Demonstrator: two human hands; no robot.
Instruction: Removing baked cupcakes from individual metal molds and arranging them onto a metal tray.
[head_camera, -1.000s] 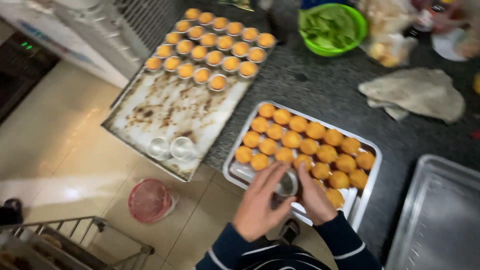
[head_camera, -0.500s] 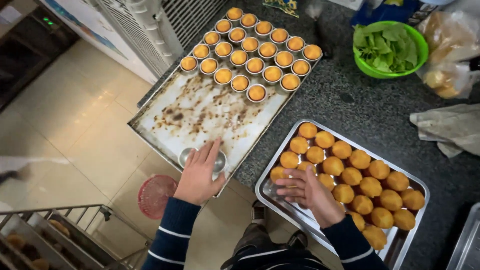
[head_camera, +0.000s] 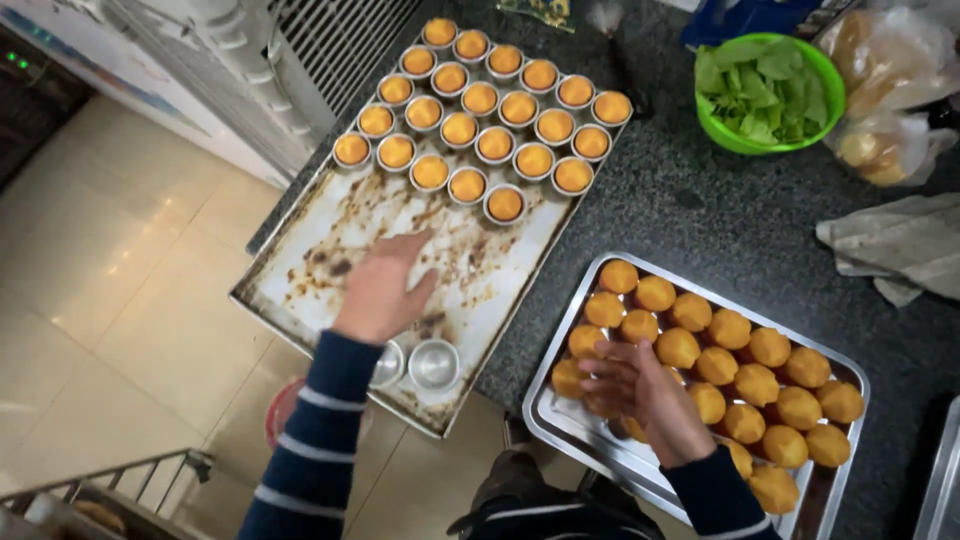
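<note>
Left hand (head_camera: 385, 290) was spread flat, gripping nothing, over the scorched baking tray (head_camera: 300, 300), whose long axis ran diagonally toward the upper right. Empty metal cups (head_camera: 420, 365) sat near its wrist. Right hand (head_camera: 635, 385), fingers curled loosely, touched the unmoulded cakes (head_camera: 730, 370).

Bright, even overhead light; soft glare on the steel tray (head_camera: 570, 432) rim and pale floor (head_camera: 120, 300). Left hand (head_camera: 385, 290) slightly motion-blurred; edges bend outward.

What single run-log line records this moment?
left hand: open over baking tray | right hand: on cakes | empty cups: near edge
</note>
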